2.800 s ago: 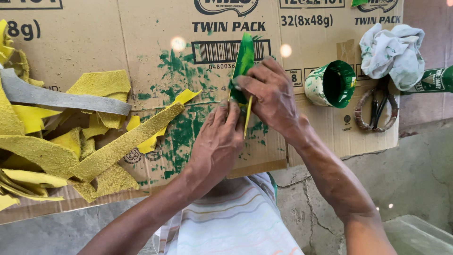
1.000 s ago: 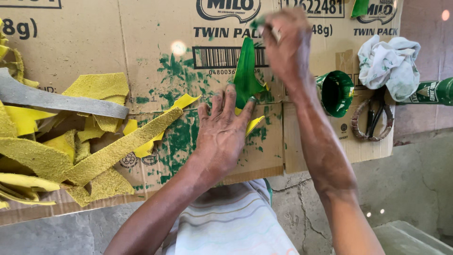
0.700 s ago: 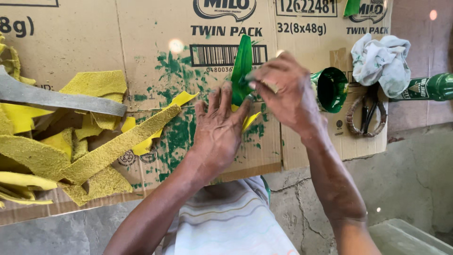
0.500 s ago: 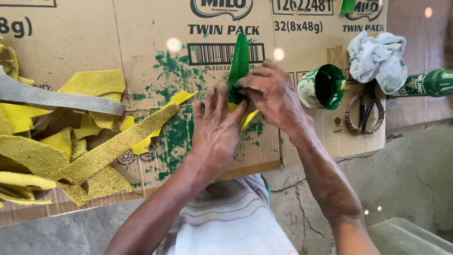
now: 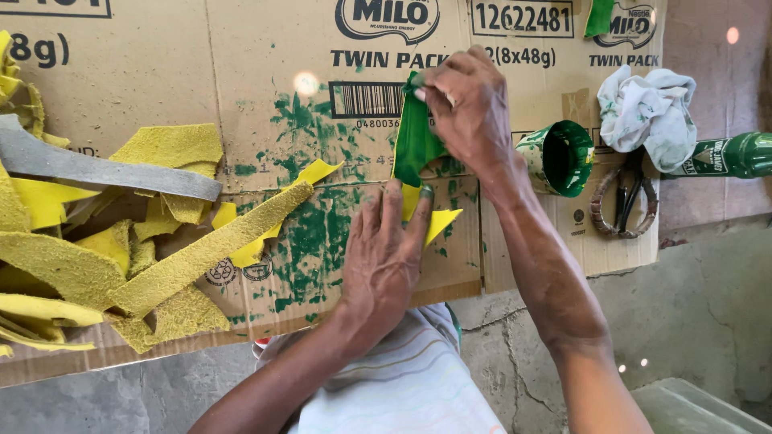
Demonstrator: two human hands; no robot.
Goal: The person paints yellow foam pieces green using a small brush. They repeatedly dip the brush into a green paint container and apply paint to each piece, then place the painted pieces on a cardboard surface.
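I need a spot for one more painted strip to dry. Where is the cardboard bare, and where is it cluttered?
Bare cardboard lies at the top, between the yellow scraps and the right hand. The left side is crowded with scraps and a grey strip. The right edge holds the green paint can, rag, scissors and bottle.

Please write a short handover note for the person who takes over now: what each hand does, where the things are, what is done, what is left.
Left hand: flat, pinning the yellow strip to the cardboard.
Right hand: pinching the strip's upper, green-painted part, lifted off the board.
Open paint can beside the right wrist; rag and scissors beyond it.
Done: upper part is green.
Left: lower tip yet yellow; unpainted yellow strips piled at left.
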